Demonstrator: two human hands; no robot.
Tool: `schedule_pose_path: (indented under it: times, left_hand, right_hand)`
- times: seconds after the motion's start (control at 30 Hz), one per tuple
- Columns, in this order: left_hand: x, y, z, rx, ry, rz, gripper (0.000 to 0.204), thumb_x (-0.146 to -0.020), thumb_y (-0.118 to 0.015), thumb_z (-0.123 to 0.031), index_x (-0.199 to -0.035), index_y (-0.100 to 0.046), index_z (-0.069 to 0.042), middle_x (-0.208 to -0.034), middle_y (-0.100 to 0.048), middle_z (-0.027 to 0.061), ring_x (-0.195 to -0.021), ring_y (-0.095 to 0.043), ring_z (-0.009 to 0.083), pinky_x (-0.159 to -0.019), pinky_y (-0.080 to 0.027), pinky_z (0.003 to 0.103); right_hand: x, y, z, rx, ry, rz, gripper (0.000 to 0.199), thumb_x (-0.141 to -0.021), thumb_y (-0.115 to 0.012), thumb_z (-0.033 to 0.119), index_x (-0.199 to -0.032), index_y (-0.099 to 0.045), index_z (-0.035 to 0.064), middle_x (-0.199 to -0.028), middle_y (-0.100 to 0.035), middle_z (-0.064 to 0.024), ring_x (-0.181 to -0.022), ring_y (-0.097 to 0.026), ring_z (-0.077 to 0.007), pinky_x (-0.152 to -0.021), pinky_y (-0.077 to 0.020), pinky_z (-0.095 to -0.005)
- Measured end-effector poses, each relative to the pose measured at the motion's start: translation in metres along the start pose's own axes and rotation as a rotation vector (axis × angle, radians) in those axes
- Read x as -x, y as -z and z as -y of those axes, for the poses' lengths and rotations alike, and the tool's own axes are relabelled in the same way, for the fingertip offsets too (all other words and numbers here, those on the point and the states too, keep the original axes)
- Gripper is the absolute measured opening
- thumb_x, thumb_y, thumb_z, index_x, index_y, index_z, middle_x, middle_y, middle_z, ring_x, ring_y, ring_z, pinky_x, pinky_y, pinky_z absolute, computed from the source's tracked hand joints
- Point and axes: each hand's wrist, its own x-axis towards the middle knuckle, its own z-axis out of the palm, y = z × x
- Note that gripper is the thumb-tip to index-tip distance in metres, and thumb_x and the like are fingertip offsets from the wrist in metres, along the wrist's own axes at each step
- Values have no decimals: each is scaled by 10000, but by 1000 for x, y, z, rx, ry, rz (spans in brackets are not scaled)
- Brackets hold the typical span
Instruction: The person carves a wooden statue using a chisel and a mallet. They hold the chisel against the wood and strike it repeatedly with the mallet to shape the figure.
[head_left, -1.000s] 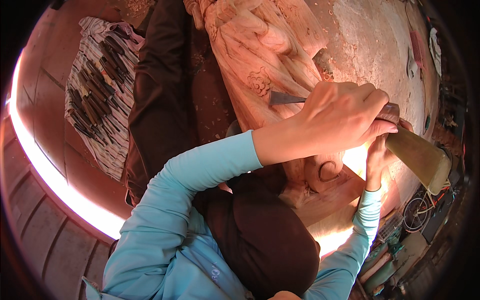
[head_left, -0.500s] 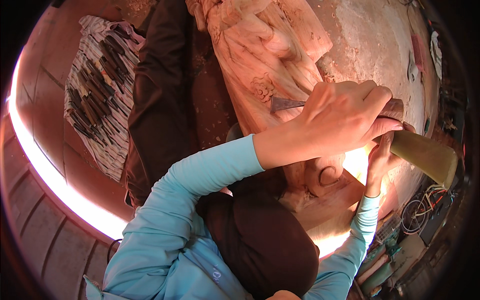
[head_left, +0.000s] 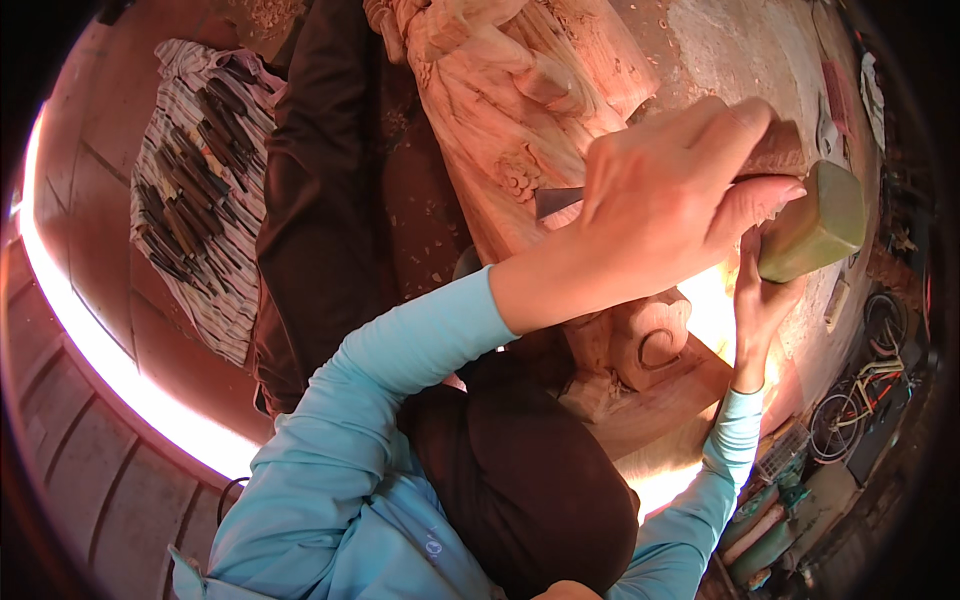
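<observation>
My left hand (head_left: 665, 190) is closed around a wood chisel (head_left: 556, 203). Its flat steel blade points left at the carved wooden figure (head_left: 480, 150), beside a carved flower, and the brown end of its handle sticks out past my fingers. Whether the cutting edge touches the wood I cannot tell. My right hand (head_left: 765, 310), lower and further right, grips a mallet (head_left: 815, 225) with a greenish, block-like head. That head is close to the handle end of the chisel; contact between them is unclear. The mallet's handle is mostly hidden by my hand.
Several carving tools (head_left: 190, 190) lie on a striped cloth (head_left: 215, 310) at the left. My dark-trousered leg (head_left: 320, 180) stretches between cloth and carving. Wood chips (head_left: 272, 14) litter the floor. A bicycle (head_left: 850, 410) and assorted items are at the far right.
The mallet head has swung up and leftward, turning its end face more into view. My left hand with the chisel has shifted slightly left and looks larger.
</observation>
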Motion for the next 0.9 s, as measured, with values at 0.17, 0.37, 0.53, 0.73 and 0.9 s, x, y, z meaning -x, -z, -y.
schedule_pose_path:
  times: [0.17,0.37,0.53,0.73,0.9]
  left_hand:
    - [10,0,-10,-8,-91,181,383,-702,-700,-315,-966,-556,-77,-678,-517,28,-556,-554,191,-433,-406,311]
    - [15,-6,-13,78,-20,190,397,-702,-723,-303,-968,-563,-56,-690,-548,49,-563,-568,218,-449,-420,328]
    - [14,-5,-6,56,-8,154,395,-722,-716,-309,-973,-565,-43,-700,-558,66,-563,-568,240,-450,-420,326]
    - [7,8,-15,-176,-128,189,348,-732,-688,-321,-934,-573,-63,-653,-516,27,-514,-538,168,-408,-395,294]
    - [28,4,-26,-16,-150,280,389,-713,-679,-331,-983,-586,-68,-625,-473,3,-492,-501,135,-395,-377,277]
  right_hand:
    - [-2,0,-16,-33,176,-52,227,-763,-632,-17,-965,-531,-40,-830,-609,-89,-725,-580,-127,-657,-466,-250]
    - [1,2,-2,-120,101,-16,152,-782,-612,-31,-910,-531,-43,-786,-593,-86,-574,-555,-100,-454,-440,-235]
    - [0,-1,5,-123,65,-13,140,-811,-611,-10,-929,-544,-43,-792,-585,-74,-575,-547,-85,-404,-429,-221]
    - [1,3,-7,-221,51,20,278,-798,-661,33,-1032,-528,-35,-880,-582,-72,-697,-572,-117,-550,-507,-267]
    - [2,9,-45,-383,103,141,447,-762,-708,142,-1125,-490,0,-1056,-565,-99,-1002,-544,-182,-909,-443,-371]
